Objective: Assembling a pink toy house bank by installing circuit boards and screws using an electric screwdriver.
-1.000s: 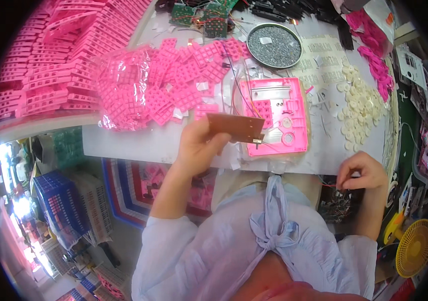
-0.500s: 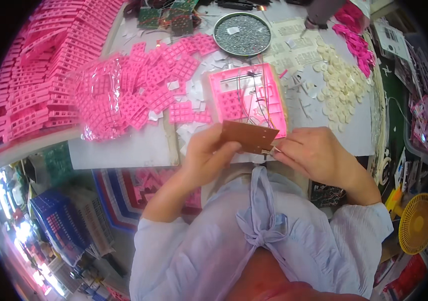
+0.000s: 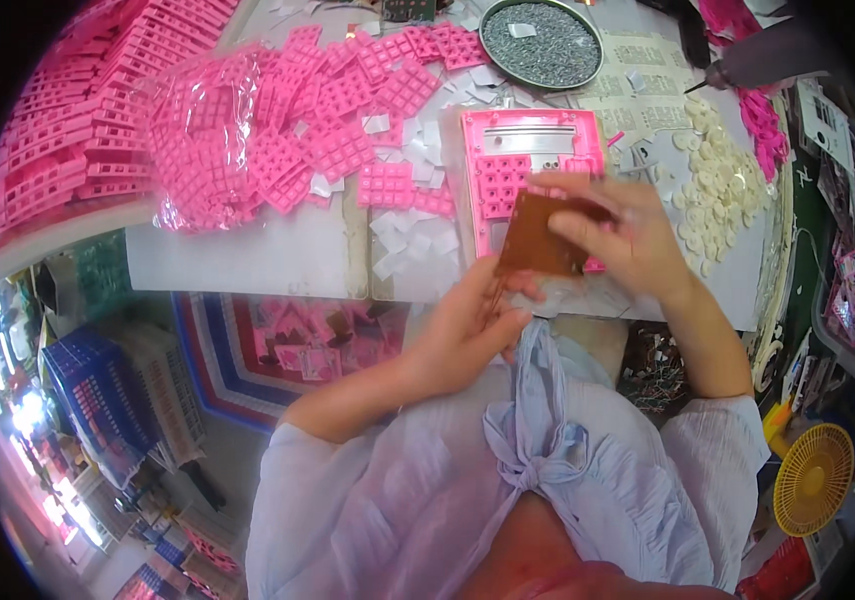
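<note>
— Brown board (image 3: 539, 236), is it in both hands?

— Yes. The right hand (image 3: 615, 232) has its fingers closed on the board's upper right edge, and the left hand (image 3: 472, 322) pinches the lower left corner from below. The picture is blurred there, so I cannot tell how the fingertips sit.

— Where is the board against the pink case (image 3: 532, 170)?

— Just over the case's lower half, tilted, near side lower. Whether it touches the case I cannot tell. The case lies flat on the table (image 3: 247, 262), face up, with a pink key mat (image 3: 503, 181) in it.

— What lies around the case?

— Left of it, loose pink key mats (image 3: 347, 150) and a clear bag (image 3: 209, 150) of more. Farther left, stacked pink cases (image 3: 47, 150). Behind it, a round dish (image 3: 540, 42) of small grey parts. Right of it, a heap of white discs (image 3: 717, 190) and the tip of a power driver (image 3: 747, 65).

— How would you seat the board well?

— I'd judge: hold it by the edges, level it over the case, match the corners, then lower it straight without dragging the mat.
</note>
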{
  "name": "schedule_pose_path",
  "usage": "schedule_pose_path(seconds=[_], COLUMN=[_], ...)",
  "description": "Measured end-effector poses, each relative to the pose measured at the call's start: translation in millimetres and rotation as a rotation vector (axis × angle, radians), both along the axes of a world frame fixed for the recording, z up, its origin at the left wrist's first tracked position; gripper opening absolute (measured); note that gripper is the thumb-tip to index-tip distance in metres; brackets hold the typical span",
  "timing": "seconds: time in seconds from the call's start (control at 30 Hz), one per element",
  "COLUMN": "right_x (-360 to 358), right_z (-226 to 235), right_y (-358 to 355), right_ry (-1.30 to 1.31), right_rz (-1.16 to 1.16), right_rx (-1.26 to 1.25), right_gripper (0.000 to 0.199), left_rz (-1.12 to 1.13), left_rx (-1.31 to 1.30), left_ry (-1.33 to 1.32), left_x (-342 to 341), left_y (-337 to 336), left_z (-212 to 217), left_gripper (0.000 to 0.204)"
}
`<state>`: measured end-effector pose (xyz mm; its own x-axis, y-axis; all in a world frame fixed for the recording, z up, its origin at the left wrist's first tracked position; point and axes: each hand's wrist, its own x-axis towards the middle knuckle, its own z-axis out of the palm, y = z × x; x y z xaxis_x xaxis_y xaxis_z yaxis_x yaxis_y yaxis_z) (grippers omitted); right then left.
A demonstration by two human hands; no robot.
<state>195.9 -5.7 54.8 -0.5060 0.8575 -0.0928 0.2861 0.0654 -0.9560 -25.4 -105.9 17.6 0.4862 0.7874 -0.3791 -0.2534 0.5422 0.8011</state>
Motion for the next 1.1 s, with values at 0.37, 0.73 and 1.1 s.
schedule_pose_path(seconds=[0.37,0.73,1.1], right_x=[-24,-28,-29], right_z=[-49,-43,-29], right_y=[60,65,44], right_ry=[-0.088,-0.314,-0.622], right_rz=[0.133,0.203,-0.161], right_rx=[0.144,0.326,0.854], right_gripper=[0.030,0.033,0.045], left_rz=[-0.157,0.045,-0.336], left_rx=[0.749,0.832,1.397], left_ry=[0.717,0.915,1.212], left_x=[-39,-49,-25], left_y=[5,49,74], left_z=[20,14,-1], left_gripper=[0.067,0.023,0.053])
